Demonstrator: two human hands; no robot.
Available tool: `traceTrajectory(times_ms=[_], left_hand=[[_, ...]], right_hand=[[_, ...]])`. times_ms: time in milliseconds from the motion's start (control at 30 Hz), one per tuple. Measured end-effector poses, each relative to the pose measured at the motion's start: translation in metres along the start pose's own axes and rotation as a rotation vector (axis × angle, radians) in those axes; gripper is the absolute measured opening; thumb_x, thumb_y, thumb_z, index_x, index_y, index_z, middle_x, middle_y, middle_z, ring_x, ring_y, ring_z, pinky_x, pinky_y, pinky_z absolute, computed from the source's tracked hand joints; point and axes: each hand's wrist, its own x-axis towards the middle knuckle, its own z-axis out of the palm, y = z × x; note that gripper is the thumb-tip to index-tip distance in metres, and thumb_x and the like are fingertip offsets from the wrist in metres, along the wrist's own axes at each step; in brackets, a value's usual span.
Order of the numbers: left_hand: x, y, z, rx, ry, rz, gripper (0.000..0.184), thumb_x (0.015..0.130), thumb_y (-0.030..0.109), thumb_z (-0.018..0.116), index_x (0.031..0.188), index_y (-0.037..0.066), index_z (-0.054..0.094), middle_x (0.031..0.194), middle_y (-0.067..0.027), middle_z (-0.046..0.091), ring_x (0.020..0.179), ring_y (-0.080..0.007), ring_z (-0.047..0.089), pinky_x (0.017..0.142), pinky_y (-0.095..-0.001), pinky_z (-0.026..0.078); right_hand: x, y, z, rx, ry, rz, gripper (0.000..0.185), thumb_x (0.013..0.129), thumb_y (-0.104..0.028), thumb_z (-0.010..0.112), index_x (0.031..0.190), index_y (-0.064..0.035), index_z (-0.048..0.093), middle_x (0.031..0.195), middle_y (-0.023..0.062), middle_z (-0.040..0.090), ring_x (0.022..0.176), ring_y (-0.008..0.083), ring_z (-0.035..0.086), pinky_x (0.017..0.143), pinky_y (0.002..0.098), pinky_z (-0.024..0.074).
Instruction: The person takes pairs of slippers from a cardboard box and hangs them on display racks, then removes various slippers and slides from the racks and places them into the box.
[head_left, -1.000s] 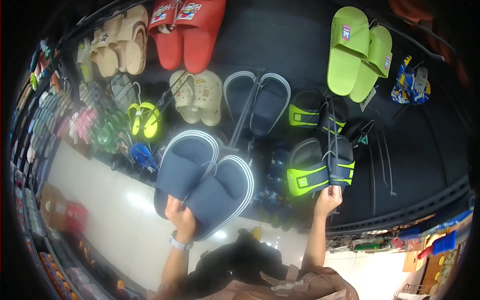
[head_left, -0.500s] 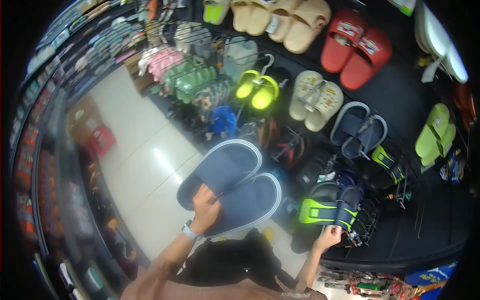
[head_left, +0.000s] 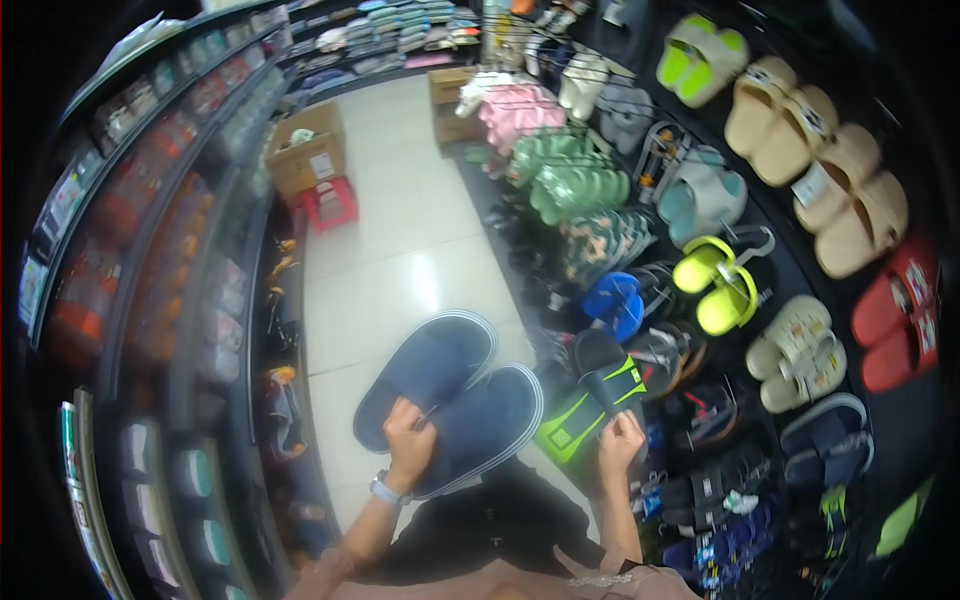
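My left hand point(head_left: 408, 440) is closed around the near edge of a pair of navy slippers point(head_left: 480, 425) with white-striped rims, held side by side over the aisle floor. To the right, my right hand point(head_left: 620, 440) grips black and lime-green slippers point(head_left: 575, 422). Their straps carry a small square logo. The two pairs are close together in front of my body, with the lime-green one beside the right rim of the navy one. My fingertips under both pairs are partly hidden.
On the right, a black display wall bears yellow clogs point(head_left: 716, 285), beige slides point(head_left: 780, 120), red slides point(head_left: 895, 320) and blue slippers point(head_left: 614, 305). Packed shelves point(head_left: 150, 250) line the left. A cardboard box point(head_left: 305, 150) and a red basket point(head_left: 328, 203) stand on the tiled floor point(head_left: 400, 240).
My view has turned left along the aisle. My right hand has brought the lime-green slippers away from the rack, nearer the navy pair. The left hand keeps its grip.
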Motion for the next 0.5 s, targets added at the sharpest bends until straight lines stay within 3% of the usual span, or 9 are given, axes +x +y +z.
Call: traceTrajectory(times_ms=[300, 500], left_hand=[[0.139, -0.082, 0.008, 0.116, 0.218, -0.171, 0.006, 0.060, -0.004, 0.051, 0.065, -0.006, 0.048, 0.062, -0.0134, 0.044, 0.058, -0.0255, 0.044, 0.053, -0.0340, 0.035], [0.228, -0.123, 0.017, 0.239, 0.283, -0.199, 0.007, 0.060, -0.005, 0.051, 0.063, -0.006, 0.046, 0.063, -0.0130, 0.044, 0.059, -0.0265, 0.044, 0.053, -0.0352, 0.035]], right_hand=[[0.165, 0.007, 0.175, 0.125, -0.192, -0.089, 0.015, 0.068, 0.008, 0.051, 0.060, 0.0033, 0.039, 0.054, 0.0080, 0.034, 0.048, 0.0132, 0.034, 0.045, 0.0285, 0.0278], [0.250, 0.017, 0.283, 0.212, -0.334, -0.109, 0.016, 0.067, 0.008, 0.052, 0.060, 0.0030, 0.039, 0.054, 0.0073, 0.033, 0.047, 0.0123, 0.034, 0.045, 0.0278, 0.0281]])
